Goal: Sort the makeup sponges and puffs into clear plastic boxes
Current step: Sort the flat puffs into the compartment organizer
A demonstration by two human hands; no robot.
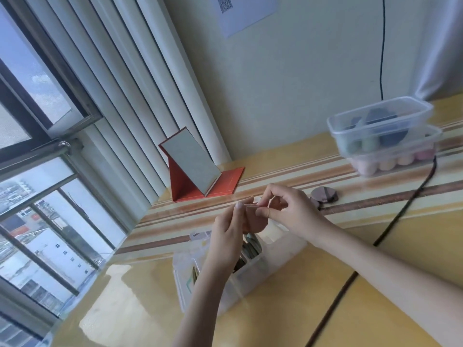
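Above the clear divided box [253, 269] near the bench's [375, 284] front, both hands meet at mid-frame. Left hand [229, 234] comes up from below, forearm bare, back of hand to camera, fingers raised and lightly curled against a flat round pinkish-brown puff [255, 221], thumb side hidden so exact grip is hard to read but it holds the puff's left edge. Right hand [288, 209] reaches in from the right, wrist bent, thumb and forefinger pinching the puff's upper right rim, other fingers arched over it. Puff looks soft, matte, disc-shaped, held on edge just over the box. Box is thin transparent plastic with partitions; several flat puffs stand on edge in one compartment, greenish and brownish, details blurred. On the bench right of the hands lies a dark mauve round puff [324, 194] with a strap across it, a smaller one touching its left side. Far right, two clear plastic tubs are stacked: top tub [380, 123] with grey-blue wedge and greenish rounded sponges, lower tub [390, 159] with pink and peach egg-shaped sponges. Bench surface is glossy yellow with brown and cream stripes. A folding mirror [193, 169] on a red stand sits near the corner. A black cable [390, 226] runs across the bench. White vertical blinds [120, 83] and a window at left.
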